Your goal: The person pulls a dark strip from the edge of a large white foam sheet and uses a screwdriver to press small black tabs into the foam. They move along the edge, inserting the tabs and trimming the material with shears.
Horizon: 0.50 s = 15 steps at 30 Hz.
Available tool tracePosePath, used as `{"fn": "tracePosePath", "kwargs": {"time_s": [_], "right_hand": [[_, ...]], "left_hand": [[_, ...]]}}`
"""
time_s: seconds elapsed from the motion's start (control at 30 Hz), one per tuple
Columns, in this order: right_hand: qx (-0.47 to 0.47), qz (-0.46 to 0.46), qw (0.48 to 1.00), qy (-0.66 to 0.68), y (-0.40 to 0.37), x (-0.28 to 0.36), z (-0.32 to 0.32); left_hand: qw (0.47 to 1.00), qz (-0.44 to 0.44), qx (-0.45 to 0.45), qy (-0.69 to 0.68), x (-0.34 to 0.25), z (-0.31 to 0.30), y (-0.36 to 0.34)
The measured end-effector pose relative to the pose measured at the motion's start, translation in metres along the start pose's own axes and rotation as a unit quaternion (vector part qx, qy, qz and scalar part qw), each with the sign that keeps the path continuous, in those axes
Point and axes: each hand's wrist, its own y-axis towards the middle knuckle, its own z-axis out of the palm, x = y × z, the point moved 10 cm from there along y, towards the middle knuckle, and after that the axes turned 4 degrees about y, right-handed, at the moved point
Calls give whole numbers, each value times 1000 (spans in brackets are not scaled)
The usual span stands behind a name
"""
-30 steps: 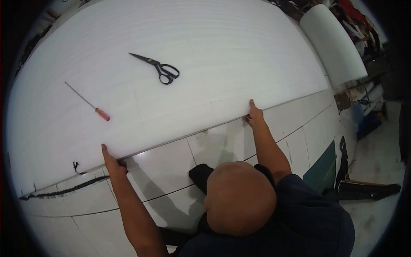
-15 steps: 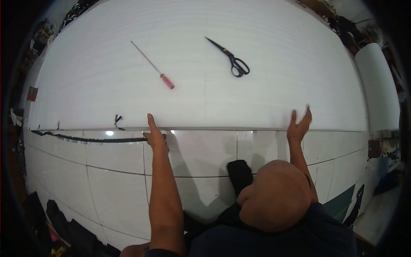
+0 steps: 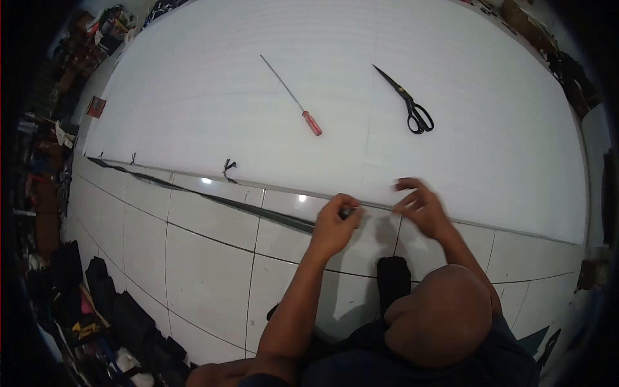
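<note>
Pinching a dark strip beside the edge of a white pad, the left hand is closed; the right hand hovers, fingers apart. Black ties mark the edge's left stretch, none visible farther right.

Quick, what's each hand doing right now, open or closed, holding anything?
Left hand: closed, holding the dark strip.
Right hand: open, fingers spread and blurred; nothing visibly held.
</note>
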Motion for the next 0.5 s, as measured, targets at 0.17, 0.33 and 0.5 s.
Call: {"fn": "tracePosePath", "kwargs": {"time_s": [0.17,0.33,0.5], "right_hand": [[81,-20,979,186,-2,0,62],[37,-46,997,41,-30,-13,22],[31,108,991,76,-46,-38,-43]], "left_hand": [[988,38,47,-145,-30,31,1],[992,71,56,-83,-35,60,-12],[979,37,156,129,-45,115,-26]]}}
